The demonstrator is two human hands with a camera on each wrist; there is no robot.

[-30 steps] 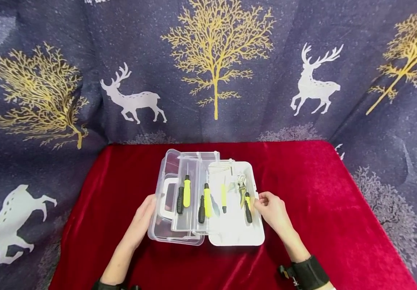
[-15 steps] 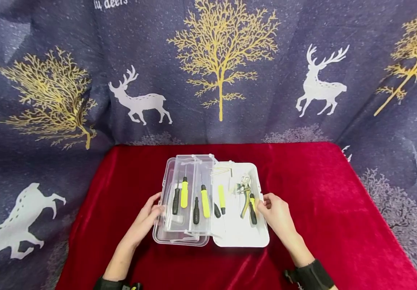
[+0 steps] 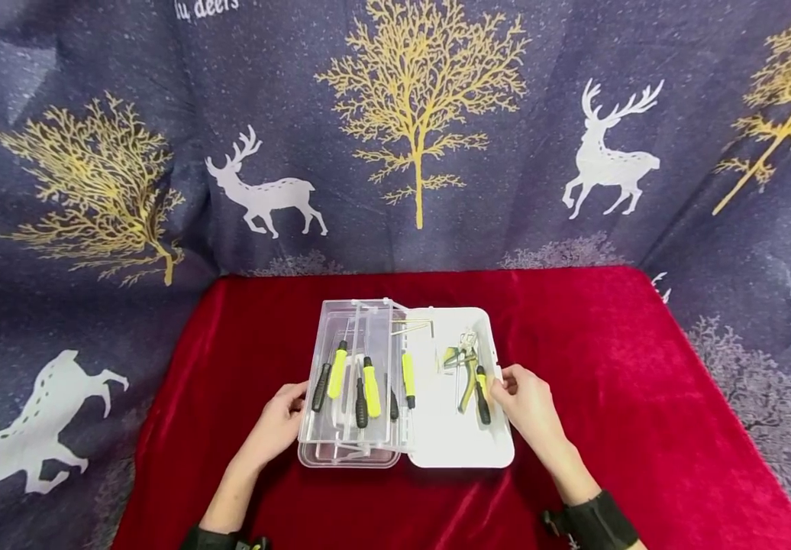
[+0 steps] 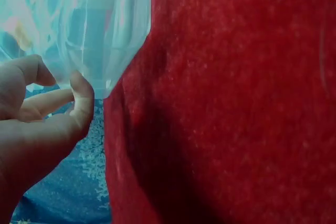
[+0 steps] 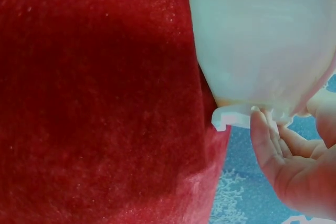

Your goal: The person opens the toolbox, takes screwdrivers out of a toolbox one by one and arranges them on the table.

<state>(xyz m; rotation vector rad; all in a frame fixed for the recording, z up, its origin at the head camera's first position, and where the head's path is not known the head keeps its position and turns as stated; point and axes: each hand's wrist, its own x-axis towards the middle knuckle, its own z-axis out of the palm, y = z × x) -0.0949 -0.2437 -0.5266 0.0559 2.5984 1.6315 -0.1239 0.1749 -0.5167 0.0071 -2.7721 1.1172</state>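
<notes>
A white toolbox (image 3: 460,451) lies open on red cloth, its clear lid (image 3: 347,460) spread out to the left. Over the lid stretch clear hinged trays (image 3: 327,435) with yellow and black screwdrivers (image 3: 337,370) in them. My left hand (image 3: 282,420) holds the lid's left edge, fingers bent around it; the same lid (image 4: 94,40) shows in the left wrist view. With my right hand (image 3: 529,405) I pinch the toolbox's right wall near a white latch (image 5: 233,117). Inside the toolbox are pliers (image 3: 467,374), a yellow-black screwdriver (image 3: 482,396) and hex keys (image 3: 412,325).
Red velvet cloth (image 3: 643,420) covers the table around the toolbox. A dark blue curtain (image 3: 471,244) with deer and gold trees hangs behind and at both sides.
The clear trays have swung left over the lid, carrying their screwdrivers, and the lid has come down lower. My left hand stays at the lid, my right hand at the toolbox wall.
</notes>
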